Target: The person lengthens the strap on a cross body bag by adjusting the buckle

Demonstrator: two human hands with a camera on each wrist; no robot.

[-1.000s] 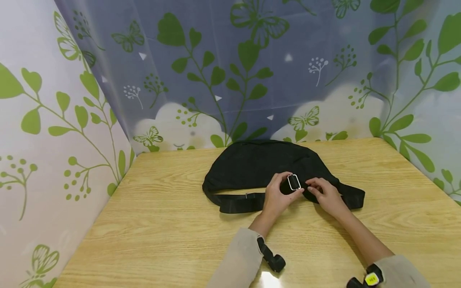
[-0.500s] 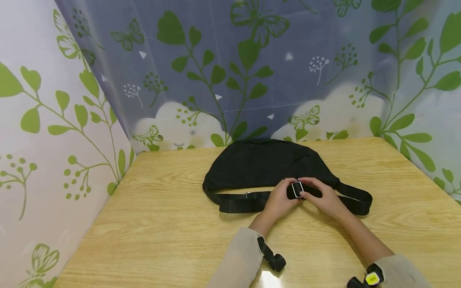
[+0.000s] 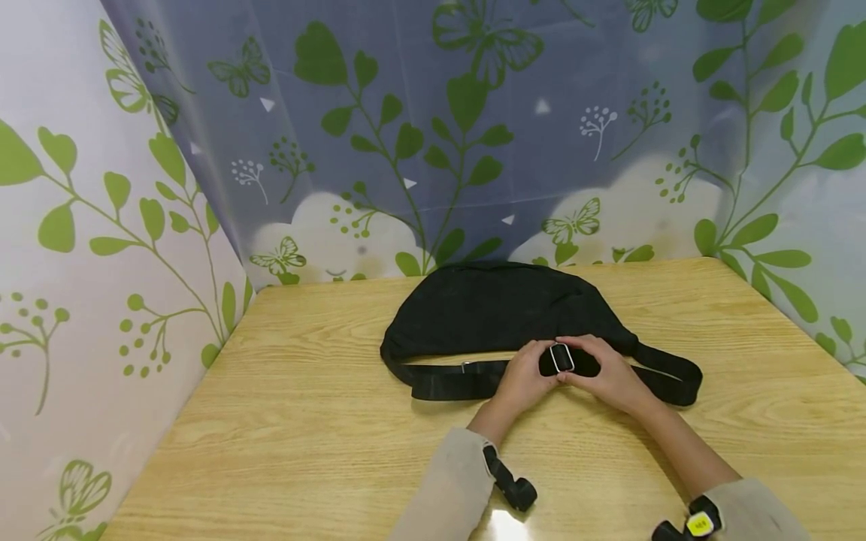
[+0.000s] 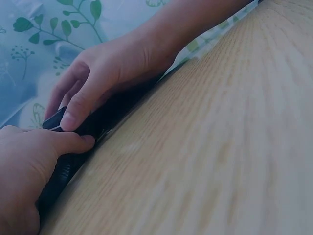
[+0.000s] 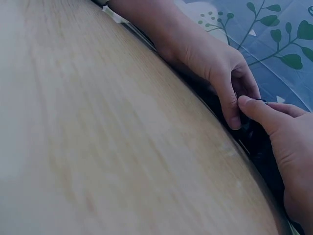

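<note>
A black waist bag lies on the table, its strap spread along the near side. A silver rectangular strap slider is held up between both hands, with black webbing through it. My left hand pinches the slider and webbing from the left, thumb below and fingers above. From the right, my right hand pinches the slider's edge between thumb and forefinger. In the left wrist view, the right thumb lies close to the left thumb. Fingers hide part of the webbing.
The wooden table extends in front of the bag and to both sides. A printed curtain with leaves and butterflies stands right behind the bag. A second silver fitting sits on the strap at left. A strap loop lies at right.
My right hand has moved left from beside the slider and now pinches its edge. The slider has shifted slightly right and down. The strap loop at right has spread further out.
</note>
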